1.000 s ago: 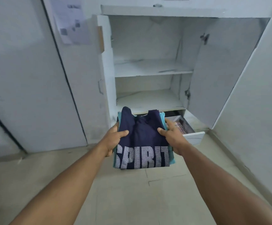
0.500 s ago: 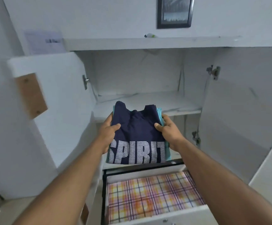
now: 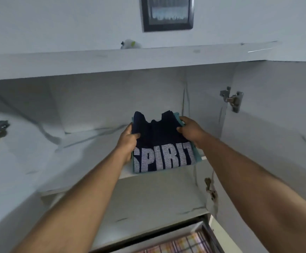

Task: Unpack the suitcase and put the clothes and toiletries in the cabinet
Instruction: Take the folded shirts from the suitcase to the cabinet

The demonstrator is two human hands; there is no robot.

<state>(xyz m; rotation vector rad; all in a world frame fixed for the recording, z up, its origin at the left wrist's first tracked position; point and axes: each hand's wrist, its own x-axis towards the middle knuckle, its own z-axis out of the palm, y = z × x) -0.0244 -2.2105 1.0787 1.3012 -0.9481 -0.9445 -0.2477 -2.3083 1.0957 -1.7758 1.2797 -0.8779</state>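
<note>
A folded stack of clothes (image 3: 162, 143), navy on top with white "SPIRIT" lettering and teal underneath, is over the right part of the upper shelf (image 3: 86, 152) of the open white cabinet. My left hand (image 3: 128, 141) grips its left edge and my right hand (image 3: 190, 129) grips its right edge, thumbs on top. The stack's front edge hangs at the shelf's front lip; whether it rests on the shelf I cannot tell. The suitcase is out of view.
The lower shelf (image 3: 148, 212) lies below. An open drawer lined with plaid fabric (image 3: 181, 245) sticks out at the bottom. Open cabinet doors flank both sides, with hinges (image 3: 232, 99). A small white object (image 3: 130, 44) sits on the cabinet top under a framed picture (image 3: 166, 13).
I have come close to the cabinet and both hands carried the stack up and forward, from above the drawer into the upper shelf compartment.
</note>
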